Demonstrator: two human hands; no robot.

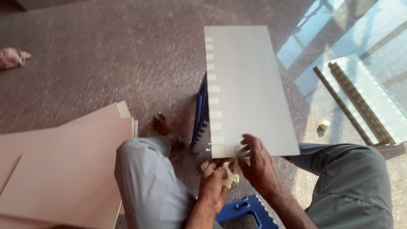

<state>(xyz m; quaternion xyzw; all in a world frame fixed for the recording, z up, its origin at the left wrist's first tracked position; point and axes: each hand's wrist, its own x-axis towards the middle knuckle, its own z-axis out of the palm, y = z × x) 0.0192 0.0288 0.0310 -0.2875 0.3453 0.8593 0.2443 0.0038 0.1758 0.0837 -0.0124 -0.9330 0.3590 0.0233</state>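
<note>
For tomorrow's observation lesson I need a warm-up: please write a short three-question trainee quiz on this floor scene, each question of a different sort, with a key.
1. True or false: the grey panel leans against a blue plastic frame.
2. Which hand holds the pale crumpled wad? A) left hand B) right hand C) neither
3. Fill in: the stack of pinkish boards lies on the person's ____ side.

Key
1. True; the frame shows just behind the panel's left edge.
2. A; the right hand's fingers touch the panel's lower edge.
3. Left.
</note>
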